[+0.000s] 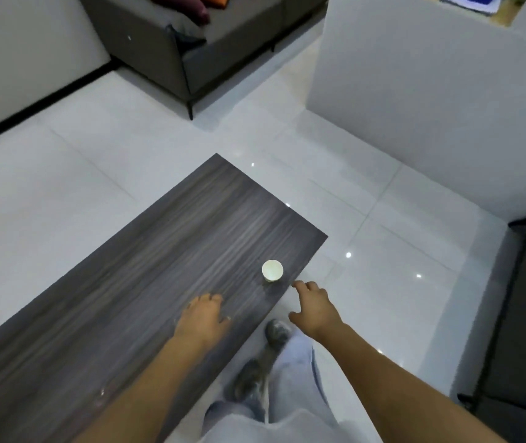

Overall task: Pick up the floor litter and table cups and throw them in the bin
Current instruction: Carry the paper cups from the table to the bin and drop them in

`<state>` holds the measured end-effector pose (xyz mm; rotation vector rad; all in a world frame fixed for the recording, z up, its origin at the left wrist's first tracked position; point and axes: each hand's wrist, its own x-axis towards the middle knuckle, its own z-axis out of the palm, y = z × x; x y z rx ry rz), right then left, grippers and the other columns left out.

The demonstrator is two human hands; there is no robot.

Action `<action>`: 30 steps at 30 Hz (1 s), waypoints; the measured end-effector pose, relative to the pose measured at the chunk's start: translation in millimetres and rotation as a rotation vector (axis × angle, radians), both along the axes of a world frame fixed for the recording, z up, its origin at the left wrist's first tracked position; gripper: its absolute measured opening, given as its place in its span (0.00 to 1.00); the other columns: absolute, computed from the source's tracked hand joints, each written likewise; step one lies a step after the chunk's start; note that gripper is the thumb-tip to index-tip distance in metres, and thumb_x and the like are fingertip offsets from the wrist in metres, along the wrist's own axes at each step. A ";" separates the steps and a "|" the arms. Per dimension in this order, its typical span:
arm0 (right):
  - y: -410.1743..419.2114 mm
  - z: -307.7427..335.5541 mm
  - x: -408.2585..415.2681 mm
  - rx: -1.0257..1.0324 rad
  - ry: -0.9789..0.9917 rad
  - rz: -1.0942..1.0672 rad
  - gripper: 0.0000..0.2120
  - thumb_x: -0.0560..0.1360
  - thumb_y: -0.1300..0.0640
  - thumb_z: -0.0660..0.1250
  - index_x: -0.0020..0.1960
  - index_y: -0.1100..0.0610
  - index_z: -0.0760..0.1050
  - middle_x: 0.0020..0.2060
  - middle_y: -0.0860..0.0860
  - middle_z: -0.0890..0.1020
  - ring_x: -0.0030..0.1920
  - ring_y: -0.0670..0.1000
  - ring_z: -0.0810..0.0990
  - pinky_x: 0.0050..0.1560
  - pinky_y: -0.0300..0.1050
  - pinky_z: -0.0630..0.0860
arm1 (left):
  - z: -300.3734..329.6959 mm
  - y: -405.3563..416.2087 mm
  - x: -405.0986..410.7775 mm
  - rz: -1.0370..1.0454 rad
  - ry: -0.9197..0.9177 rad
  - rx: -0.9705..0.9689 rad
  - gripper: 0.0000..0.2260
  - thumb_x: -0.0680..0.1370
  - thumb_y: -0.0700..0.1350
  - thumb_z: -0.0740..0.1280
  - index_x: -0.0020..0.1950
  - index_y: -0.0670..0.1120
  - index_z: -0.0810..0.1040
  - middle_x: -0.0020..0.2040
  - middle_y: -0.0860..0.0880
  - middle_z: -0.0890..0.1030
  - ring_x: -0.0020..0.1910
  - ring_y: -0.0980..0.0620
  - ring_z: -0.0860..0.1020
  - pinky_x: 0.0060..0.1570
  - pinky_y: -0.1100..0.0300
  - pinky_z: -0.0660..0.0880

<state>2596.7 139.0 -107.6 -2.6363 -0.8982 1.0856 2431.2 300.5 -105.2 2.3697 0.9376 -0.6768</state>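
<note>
Just round paper cup (272,271) on wood-grain table (165,251)

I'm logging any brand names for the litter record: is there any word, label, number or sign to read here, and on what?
None can be read.
The white cup on the dark table: no print shows on it.
The blue and white item on the ledge at top right: too blurred and cut off to tell whether it carries text.

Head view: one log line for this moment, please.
phase: reach | target: white cup upright near table edge | right hand open, short of cup | left hand open over table | bin: not in view
</note>
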 end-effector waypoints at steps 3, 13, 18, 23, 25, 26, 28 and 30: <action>36.2 -27.6 34.2 -0.014 -0.010 0.089 0.28 0.77 0.54 0.66 0.73 0.52 0.59 0.69 0.53 0.67 0.67 0.57 0.67 0.66 0.51 0.71 | -21.3 7.3 13.9 0.111 0.003 -0.020 0.20 0.80 0.53 0.60 0.69 0.45 0.67 0.64 0.45 0.71 0.65 0.46 0.68 0.64 0.52 0.68; 113.4 -159.3 92.1 -0.126 -0.027 0.362 0.31 0.76 0.55 0.67 0.74 0.51 0.57 0.71 0.55 0.63 0.69 0.58 0.63 0.68 0.53 0.66 | -113.5 13.7 60.9 0.362 0.067 -0.053 0.19 0.80 0.51 0.61 0.68 0.45 0.69 0.66 0.46 0.71 0.65 0.46 0.68 0.64 0.55 0.67; 125.2 -212.5 91.5 -0.187 -0.026 0.473 0.33 0.75 0.55 0.68 0.75 0.51 0.55 0.75 0.56 0.57 0.72 0.60 0.59 0.69 0.56 0.66 | -156.2 22.6 71.9 0.494 0.054 -0.081 0.18 0.79 0.49 0.62 0.68 0.45 0.69 0.66 0.45 0.71 0.66 0.45 0.67 0.65 0.54 0.66; 129.6 -242.8 84.7 -0.213 -0.020 0.554 0.34 0.74 0.60 0.69 0.75 0.53 0.56 0.74 0.57 0.57 0.71 0.60 0.59 0.69 0.53 0.67 | -185.9 19.9 67.0 0.600 0.052 -0.121 0.18 0.79 0.48 0.62 0.68 0.44 0.69 0.65 0.43 0.71 0.65 0.44 0.67 0.64 0.53 0.66; 129.9 -246.0 84.4 -0.213 -0.017 0.564 0.33 0.74 0.62 0.69 0.74 0.55 0.58 0.73 0.57 0.60 0.70 0.60 0.61 0.67 0.53 0.69 | -188.9 15.4 63.2 0.641 0.041 -0.123 0.18 0.79 0.48 0.62 0.68 0.44 0.69 0.64 0.44 0.72 0.64 0.45 0.68 0.63 0.53 0.67; 130.0 -245.3 84.0 -0.215 -0.010 0.565 0.32 0.74 0.62 0.70 0.73 0.55 0.59 0.72 0.57 0.62 0.70 0.60 0.61 0.67 0.53 0.70 | -188.4 12.4 60.6 0.663 0.040 -0.129 0.18 0.79 0.49 0.62 0.67 0.44 0.69 0.64 0.44 0.72 0.64 0.45 0.68 0.63 0.54 0.68; 132.2 -236.6 81.0 -0.211 0.017 0.576 0.30 0.74 0.60 0.70 0.72 0.54 0.61 0.70 0.56 0.64 0.69 0.59 0.63 0.66 0.53 0.71 | -180.8 5.6 53.6 0.725 0.029 -0.153 0.17 0.79 0.49 0.62 0.66 0.45 0.69 0.64 0.45 0.71 0.63 0.46 0.69 0.63 0.53 0.69; 136.9 -220.7 73.5 -0.182 0.028 0.607 0.29 0.74 0.58 0.70 0.72 0.54 0.62 0.69 0.55 0.66 0.69 0.58 0.65 0.65 0.52 0.72 | -167.3 -1.7 43.3 0.788 0.023 -0.164 0.16 0.79 0.48 0.62 0.66 0.46 0.70 0.63 0.45 0.71 0.63 0.46 0.70 0.63 0.52 0.70</action>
